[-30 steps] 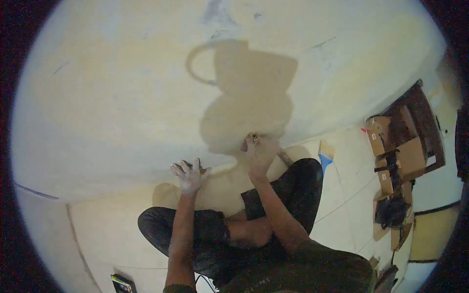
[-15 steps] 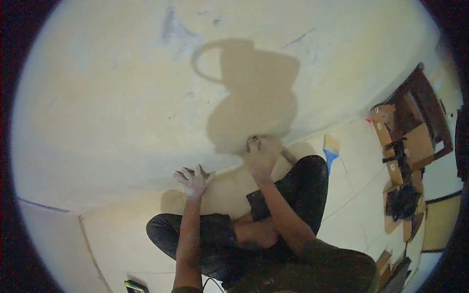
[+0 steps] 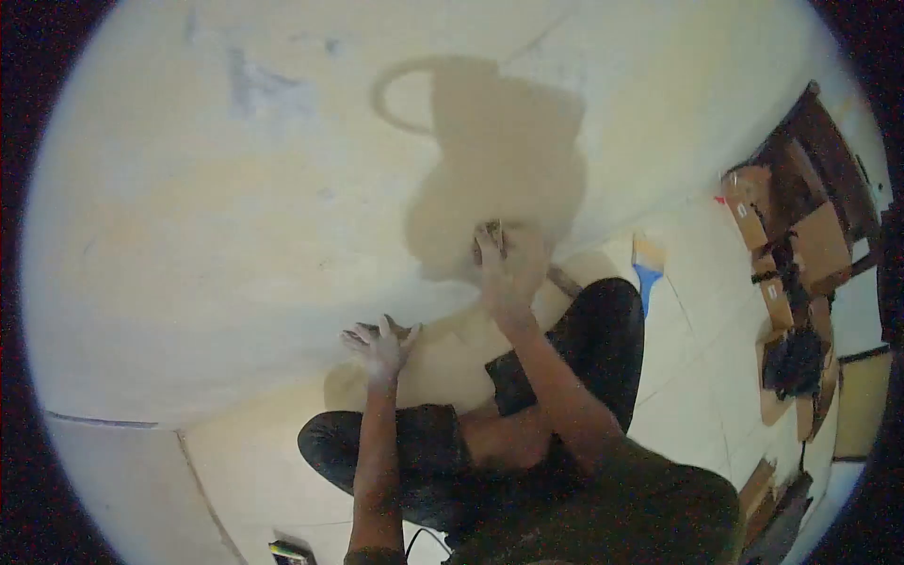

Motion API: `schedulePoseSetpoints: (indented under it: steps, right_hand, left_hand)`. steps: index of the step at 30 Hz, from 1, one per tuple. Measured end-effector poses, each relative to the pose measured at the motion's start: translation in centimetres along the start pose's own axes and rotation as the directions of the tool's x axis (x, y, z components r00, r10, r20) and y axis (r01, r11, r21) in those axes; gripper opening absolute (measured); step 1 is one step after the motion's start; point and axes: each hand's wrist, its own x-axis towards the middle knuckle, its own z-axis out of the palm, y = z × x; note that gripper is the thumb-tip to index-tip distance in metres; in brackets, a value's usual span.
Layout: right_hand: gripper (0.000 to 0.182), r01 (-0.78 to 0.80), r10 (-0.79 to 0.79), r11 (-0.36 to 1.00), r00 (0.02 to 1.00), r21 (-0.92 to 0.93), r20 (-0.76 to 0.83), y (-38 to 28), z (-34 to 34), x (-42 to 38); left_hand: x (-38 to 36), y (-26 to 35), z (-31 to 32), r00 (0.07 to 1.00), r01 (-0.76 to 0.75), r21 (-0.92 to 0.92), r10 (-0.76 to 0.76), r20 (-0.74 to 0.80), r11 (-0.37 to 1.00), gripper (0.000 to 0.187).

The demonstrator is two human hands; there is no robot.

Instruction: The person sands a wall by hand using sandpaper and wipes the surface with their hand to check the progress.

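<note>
The pale wall [image 3: 235, 235] rises in front of me, patchy cream and white with bluish-grey marks. My right hand [image 3: 511, 278], dusted white, is against its lower part. Its fingers are curled round a small dark piece that I cannot make out. To the left, my left hand [image 3: 384, 350] is also whitened and spread low by the foot of the wall. Nothing can be seen held in it, though a dark patch lies between thumb and fingers. A paintbrush [image 3: 646, 268] with a blue handle and pale bristles is on the floor beyond my right knee.
My crossed legs [image 3: 584, 348] rest on the tiled floor [image 3: 683, 367]. Opened cardboard boxes [image 3: 819, 250] and a black bundle [image 3: 793, 363] are along the right side. A small dark item [image 3: 290, 551] lies at bottom left. My shadow falls on the wall.
The view has turned slightly, shifting the wall marks left and the boxes up. My right hand appears a little higher on the wall. The left hand stays in about the same place, fingers spread.
</note>
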Motion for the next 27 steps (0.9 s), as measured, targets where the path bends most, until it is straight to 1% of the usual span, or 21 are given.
schedulePoseSetpoints:
  steps: [1, 3, 4, 5, 6, 9, 10, 11, 12, 13, 15, 16, 17, 18, 19, 21, 22, 23, 24, 26, 27]
  right_hand:
    - [0.022, 0.169, -0.171, 0.976, 0.985, -0.140, -0.001, -2.2, -0.1, 2.1]
    - [0.020, 0.153, -0.157, 0.982, 0.987, -0.111, -0.026, -2.1, 0.2, 1.7]
    - [0.019, 0.163, -0.168, 0.982, 0.985, -0.090, -0.041, -2.0, 0.5, 2.1]
    - [0.019, 0.181, -0.186, 0.975, 0.982, -0.130, -0.024, -0.6, 0.7, 0.9]
    - [0.019, 0.197, -0.201, 0.966, 0.980, -0.171, -0.009, 1.8, 1.1, -1.6]
    - [0.020, 0.218, -0.207, 0.951, 0.976, -0.220, 0.073, 2.8, 0.7, -4.4]
    - [0.020, 0.224, -0.205, 0.950, 0.973, -0.219, 0.104, 3.1, 1.1, -4.8]
    - [0.022, 0.174, -0.169, 0.977, 0.984, -0.120, 0.048, 1.6, 1.5, -3.7]
    - [0.024, 0.111, -0.111, 0.993, 0.994, -0.031, 0.003, -1.7, 1.5, -1.5]
    - [0.025, 0.055, -0.053, 0.997, 0.998, 0.062, -0.039, -3.7, 1.5, 0.2]
    - [0.027, 0.117, -0.118, 0.993, 0.991, -0.029, -0.058, -4.5, 1.2, 1.7]
    - [0.027, 0.157, -0.162, 0.985, 0.985, -0.069, -0.067, -4.9, 1.5, 2.2]
    - [0.023, 0.079, -0.078, 0.997, 0.997, 0.012, -0.024, -4.2, 1.7, 1.2]
    - [0.019, -0.007, 0.006, 0.996, 1.000, 0.092, 0.019, -2.9, 2.1, -1.0]
    - [0.017, -0.099, 0.089, 0.981, 0.994, 0.164, 0.066, -2.1, 2.3, -2.3]
    - [0.021, 0.095, -0.094, 0.994, 0.995, -0.058, 0.020, -2.3, 1.7, -2.8]
    - [0.024, 0.188, -0.189, 0.968, 0.982, -0.169, 0.009, -2.2, 1.7, -2.9]
    - [0.022, 0.039, -0.040, 0.998, 0.999, -0.050, -0.023, -4.4, 1.7, -1.5]
    - [0.021, -0.121, 0.123, 0.991, 0.992, 0.057, -0.030, -8.0, 1.6, 1.0]
    - [0.020, -0.135, 0.141, 0.989, 0.982, 0.052, -0.125, -9.1, 2.0, 3.3]
    - [0.019, -0.006, -0.009, 0.997, 0.979, -0.071, -0.205, -8.4, 2.2, 3.8]
  left_hand:
    - [0.0, 0.1, 0.1, 0.999, -0.013, 0.016, 0.012, 0.041, 1.000, 0.105]
    - [-0.1, -0.5, 0.4, 0.993, -0.027, 0.052, 0.020, 0.116, 0.998, 0.111]
    - [0.3, -0.4, 0.6, 0.998, -0.063, 0.079, 0.065, -0.018, 0.995, 0.113]
    - [0.1, -0.6, 1.4, 0.983, -0.094, 0.109, 0.110, -0.148, 0.990, 0.116]
    - [0.0, -0.7, 1.9, 0.949, -0.123, 0.146, 0.159, -0.273, 0.982, 0.118]
    - [-0.3, -1.3, 2.2, 0.948, -0.141, 0.116, 0.168, -0.272, 0.983, 0.117]
    - [0.1, -1.5, 2.3, 0.986, -0.082, 0.061, 0.090, -0.140, 0.995, 0.115]
    - [0.6, -1.0, 1.6, 1.000, -0.015, 0.013, 0.014, 0.004, 1.000, 0.114]
    - [0.2, -0.7, 0.5, 0.984, 0.056, -0.025, -0.051, 0.173, 0.998, 0.112]
    - [0.2, -0.4, -0.4, 0.976, 0.064, -0.039, -0.054, 0.210, 0.997, 0.111]
    - [0.5, 0.1, -1.2, 0.961, 0.099, -0.073, -0.077, 0.267, 0.992, 0.109]
    - [0.0, -0.4, 0.2, 0.987, 0.036, -0.043, -0.029, 0.157, 0.998, 0.108]
    - [-0.9, -1.1, 3.3, 0.999, -0.019, -0.003, 0.019, 0.036, 1.000, 0.107]
    - [-0.8, -1.6, 4.9, 0.993, -0.074, 0.050, 0.078, -0.085, 0.996, 0.107]
    - [-0.2, -1.4, 3.8, 0.997, -0.063, 0.043, 0.065, -0.047, 0.997, 0.106]
    - [-0.2, -0.5, 0.3, 0.998, -0.043, 0.030, 0.041, 0.049, 0.999, 0.104]
    - [0.3, -0.3, 0.2, 0.999, -0.030, 0.012, 0.029, 0.041, 0.999, 0.103]
    - [0.7, -0.2, 0.1, 0.999, -0.018, -0.003, 0.018, 0.039, 1.000, 0.102]
    - [0.2, -0.1, 0.1, 0.998, -0.006, -0.024, 0.008, 0.059, 1.000, 0.102]
    - [0.4, 0.4, -0.5, 0.993, 0.012, 0.054, -0.018, 0.114, 0.998, 0.090]
    - [0.2, 0.4, -0.8, 0.990, 0.023, 0.094, -0.036, 0.137, 0.995, 0.086]
